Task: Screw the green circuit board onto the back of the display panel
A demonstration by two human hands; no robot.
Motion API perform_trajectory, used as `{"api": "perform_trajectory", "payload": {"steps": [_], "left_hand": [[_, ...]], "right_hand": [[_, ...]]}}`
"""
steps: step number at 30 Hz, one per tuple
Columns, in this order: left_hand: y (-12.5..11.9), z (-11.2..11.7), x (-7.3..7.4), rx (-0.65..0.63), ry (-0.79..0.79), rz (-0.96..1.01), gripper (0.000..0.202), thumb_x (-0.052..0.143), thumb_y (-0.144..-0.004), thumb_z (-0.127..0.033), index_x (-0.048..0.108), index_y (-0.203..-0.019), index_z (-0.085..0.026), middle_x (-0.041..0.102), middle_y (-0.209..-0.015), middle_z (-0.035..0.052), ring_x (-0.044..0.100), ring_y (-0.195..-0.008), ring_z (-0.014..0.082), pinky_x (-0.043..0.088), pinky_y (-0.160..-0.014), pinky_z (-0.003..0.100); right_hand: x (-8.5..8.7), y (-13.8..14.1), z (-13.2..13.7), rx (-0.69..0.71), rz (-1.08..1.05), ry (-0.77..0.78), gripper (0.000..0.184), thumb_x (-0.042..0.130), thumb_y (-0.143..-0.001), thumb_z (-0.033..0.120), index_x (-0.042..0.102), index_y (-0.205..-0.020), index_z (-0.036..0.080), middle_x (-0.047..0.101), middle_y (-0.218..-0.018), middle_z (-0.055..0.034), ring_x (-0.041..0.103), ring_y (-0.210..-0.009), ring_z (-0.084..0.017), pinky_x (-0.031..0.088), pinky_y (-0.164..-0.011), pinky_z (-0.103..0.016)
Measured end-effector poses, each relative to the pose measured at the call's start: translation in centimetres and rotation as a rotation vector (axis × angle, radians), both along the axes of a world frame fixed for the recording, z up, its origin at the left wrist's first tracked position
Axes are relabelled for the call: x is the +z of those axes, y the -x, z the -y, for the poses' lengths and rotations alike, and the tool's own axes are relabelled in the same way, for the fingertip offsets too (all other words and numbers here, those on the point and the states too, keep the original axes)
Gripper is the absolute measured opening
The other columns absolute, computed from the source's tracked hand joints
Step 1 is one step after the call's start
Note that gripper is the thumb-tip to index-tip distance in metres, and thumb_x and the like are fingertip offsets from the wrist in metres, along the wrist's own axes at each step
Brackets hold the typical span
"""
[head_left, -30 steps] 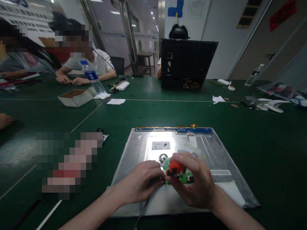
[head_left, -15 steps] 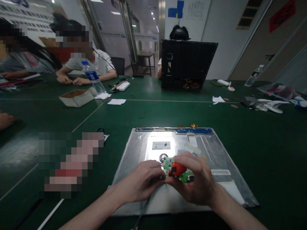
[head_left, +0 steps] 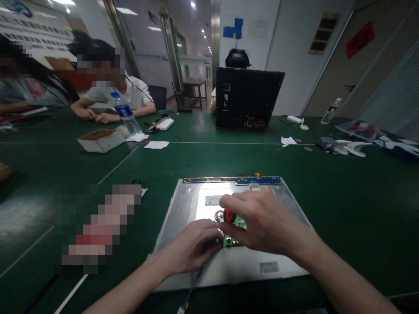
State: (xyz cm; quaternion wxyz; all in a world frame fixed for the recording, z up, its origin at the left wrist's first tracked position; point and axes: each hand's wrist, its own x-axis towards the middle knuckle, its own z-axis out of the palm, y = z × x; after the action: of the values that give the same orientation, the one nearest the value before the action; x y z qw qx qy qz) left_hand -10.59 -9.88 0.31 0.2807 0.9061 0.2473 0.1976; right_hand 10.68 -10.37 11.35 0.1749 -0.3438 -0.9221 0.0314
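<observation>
A flat display panel [head_left: 178,218] lies with its metal back up in front of me, a narrow blue circuit strip [head_left: 212,180] along its far edge. On its middle sits a small green circuit board [head_left: 233,241], mostly covered by my hands. My right hand [head_left: 266,220] is closed round the red and black handle of what looks like a screwdriver [head_left: 229,216], held above the board; its tip is hidden. At the board's left edge, my left hand [head_left: 194,244] has its fingers curled together, and what they pinch is hidden. Below it, a thin cable [head_left: 193,290] runs toward me.
Across the green table [head_left: 196,161] stand a black monitor-like housing [head_left: 247,98], a water bottle [head_left: 126,113] and an open box [head_left: 101,140]. Paper scraps [head_left: 156,145] and white gloves [head_left: 352,147] lie about. Several people sit beyond the table's far side and at the left.
My right hand has turned over the screwdriver, its back now upward, and reaches further over the board. The left hand has stayed at the board's edge. The view has tilted up slightly.
</observation>
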Motion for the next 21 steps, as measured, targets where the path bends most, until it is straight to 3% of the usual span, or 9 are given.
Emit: {"api": "perform_trajectory", "payload": {"steps": [4,8,12,16,19,21], "left_hand": [[-0.2,0.3,0.2,0.013,-0.041,0.029,0.019,0.051,-0.09,-0.01,0.066,-0.099,-0.016,0.067,-0.098,0.0077,0.062,-0.085,0.0213,0.049,-0.074,0.032],[-0.3,0.4,0.3,0.021,-0.015,0.049,0.018,0.05,-0.09,-0.01,0.065,-0.099,-0.016,0.067,-0.101,0.0078,0.062,-0.087,0.0207,0.048,-0.075,0.031],[-0.2,0.2,0.4,-0.018,0.004,0.037,0.02,0.053,-0.087,-0.008,0.062,-0.102,-0.018,0.066,-0.1,0.0068,0.062,-0.088,0.0206,0.048,-0.076,0.031],[-0.1,0.3,0.6,0.0,0.016,0.02,0.018,0.053,-0.088,-0.008,0.061,-0.1,-0.019,0.065,-0.095,0.0043,0.061,-0.083,0.019,0.047,-0.073,0.029],[-0.1,0.4,0.7,0.003,0.025,-0.005,0.017,0.052,-0.089,-0.008,0.061,-0.099,-0.019,0.065,-0.095,0.0049,0.061,-0.084,0.0195,0.047,-0.071,0.029],[-0.1,0.4,0.6,0.006,0.026,-0.008,0.02,0.051,-0.089,-0.008,0.061,-0.103,-0.019,0.065,-0.097,0.0057,0.061,-0.086,0.0204,0.048,-0.072,0.03]], "right_hand": [[1.5,1.1,-0.2,-0.041,0.152,0.013,0.029,0.053,-0.095,0.044,0.062,-0.084,0.019,0.065,-0.068,-0.0007,0.045,-0.054,-0.012,0.019,-0.052,-0.029],[1.4,1.8,-0.5,-0.07,0.185,-0.019,0.043,0.049,-0.096,0.048,0.063,-0.067,0.018,0.06,-0.056,-0.001,0.036,-0.049,-0.011,0.015,-0.05,-0.03],[1.1,1.6,-0.6,-0.061,0.172,0.01,0.027,0.056,-0.09,0.037,0.063,-0.071,0.019,0.059,-0.057,0.0006,0.032,-0.049,-0.011,0.013,-0.051,-0.03],[1.8,0.7,-0.7,0.018,0.134,0.143,0.011,0.063,-0.084,0.028,0.061,-0.085,0.018,0.064,-0.072,0.0004,0.043,-0.057,-0.012,0.018,-0.052,-0.028],[2.3,0.2,-0.7,0.056,0.136,0.172,0.01,0.063,-0.085,0.024,0.06,-0.091,0.017,0.066,-0.08,-0.0007,0.049,-0.062,-0.013,0.021,-0.052,-0.027],[2.4,0.1,-0.7,0.035,0.158,0.171,0.014,0.062,-0.089,0.032,0.061,-0.091,0.018,0.066,-0.076,-0.0005,0.049,-0.06,-0.013,0.021,-0.052,-0.027]]}}
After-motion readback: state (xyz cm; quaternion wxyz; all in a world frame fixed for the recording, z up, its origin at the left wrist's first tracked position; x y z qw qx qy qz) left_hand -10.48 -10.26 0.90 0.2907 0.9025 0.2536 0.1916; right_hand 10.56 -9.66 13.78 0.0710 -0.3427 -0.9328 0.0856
